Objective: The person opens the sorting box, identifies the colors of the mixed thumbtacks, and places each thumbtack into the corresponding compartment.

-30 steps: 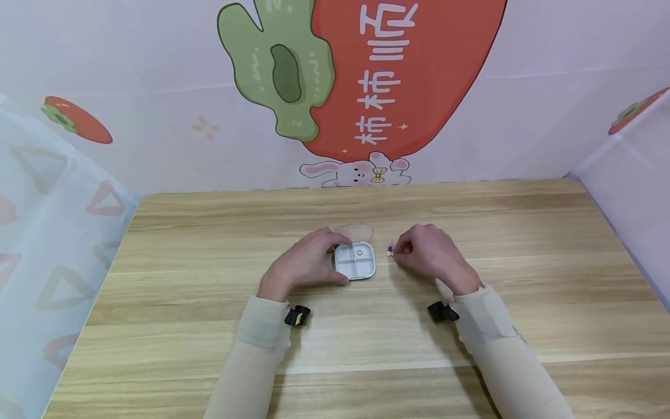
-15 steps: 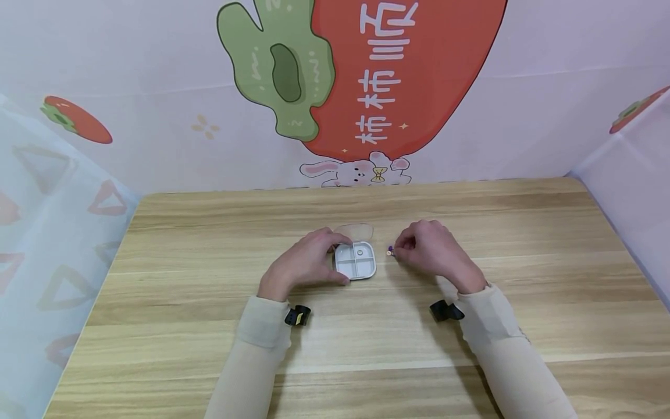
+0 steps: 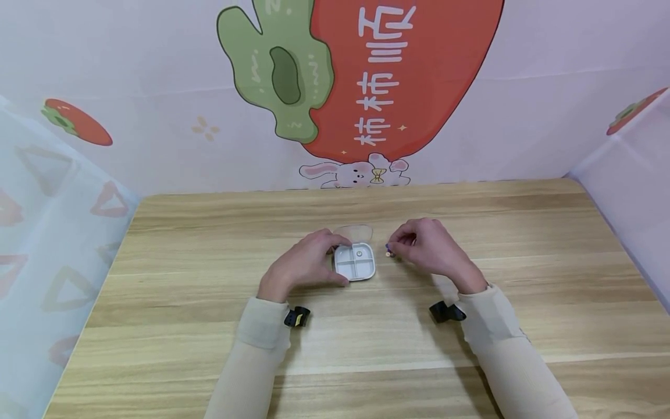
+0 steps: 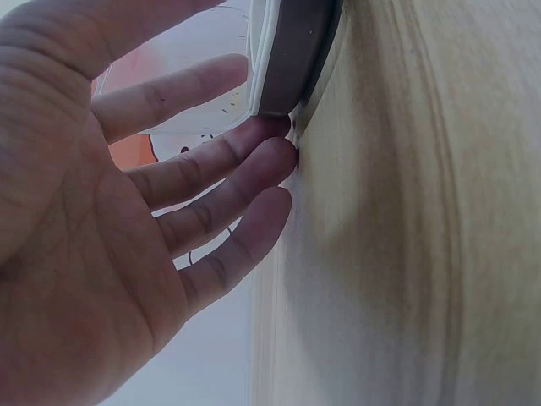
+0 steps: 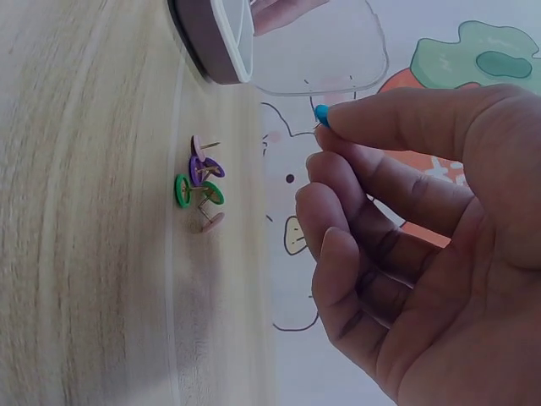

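Observation:
My left hand [image 3: 306, 262] holds a small white box [image 3: 355, 261] with several compartments, thumb at its near edge and forefinger at its far edge. A tiny round piece [image 3: 359, 254] lies in its far right compartment, too small to identify. The clear lid [image 3: 362, 234] is raised at the far side. To the right of the box, my right hand [image 3: 431, 250] pinches a blue thumbtack [image 5: 322, 112] between thumb and forefinger, above the table. Below it lie several loose thumbtacks: pink [image 5: 199, 149], purple [image 5: 196, 171] and green [image 5: 183, 192].
All this stands on a wooden table [image 3: 335, 361]. A printed cloth backdrop [image 3: 173, 145] rises behind its far edge, and more cloth hangs at both sides. Black straps with small cameras sit on both wrists.
My right hand has lifted slightly and shifted a little at the thumbtack pile. My left hand and the box have stayed in place.

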A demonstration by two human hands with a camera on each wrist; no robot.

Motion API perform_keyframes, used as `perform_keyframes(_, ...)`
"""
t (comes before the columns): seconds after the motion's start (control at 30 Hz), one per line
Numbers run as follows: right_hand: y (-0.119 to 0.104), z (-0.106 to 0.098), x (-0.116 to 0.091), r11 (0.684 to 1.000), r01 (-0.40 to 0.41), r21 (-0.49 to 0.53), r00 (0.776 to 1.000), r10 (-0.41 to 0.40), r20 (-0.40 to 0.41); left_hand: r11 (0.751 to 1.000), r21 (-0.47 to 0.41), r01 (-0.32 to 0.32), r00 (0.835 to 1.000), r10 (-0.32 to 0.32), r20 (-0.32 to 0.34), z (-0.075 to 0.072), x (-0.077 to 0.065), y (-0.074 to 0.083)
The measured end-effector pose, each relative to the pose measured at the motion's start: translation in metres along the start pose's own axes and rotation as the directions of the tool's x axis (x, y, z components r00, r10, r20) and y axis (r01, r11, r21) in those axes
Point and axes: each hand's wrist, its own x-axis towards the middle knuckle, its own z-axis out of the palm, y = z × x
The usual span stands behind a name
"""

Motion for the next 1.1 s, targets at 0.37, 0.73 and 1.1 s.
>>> perform_keyframes(0.37,-0.0017,-0.0005,0.0007,0.993,0.0,0.122,1.0,-0.001,0.01,1.0,-0.005,-0.002,1.0,0.002,0.001,0.0006,-0.001,0.0002)
perform_keyframes(0.73,-0.0014,0.0009,0.0009,0.972,-0.016,0.236,1.0,0.012,0.017,1.0,0.004,-0.011,1.0,0.011,-0.005,0.0006,-0.0006,0.0002)
perform_keyframes(1.1,-0.0044,0.0004,-0.0005,0.945,-0.015,0.327,0.999,0.004,0.034,1.0,0.001,-0.012,1.0,0.012,-0.004,0.0005,-0.0009,-0.0001)
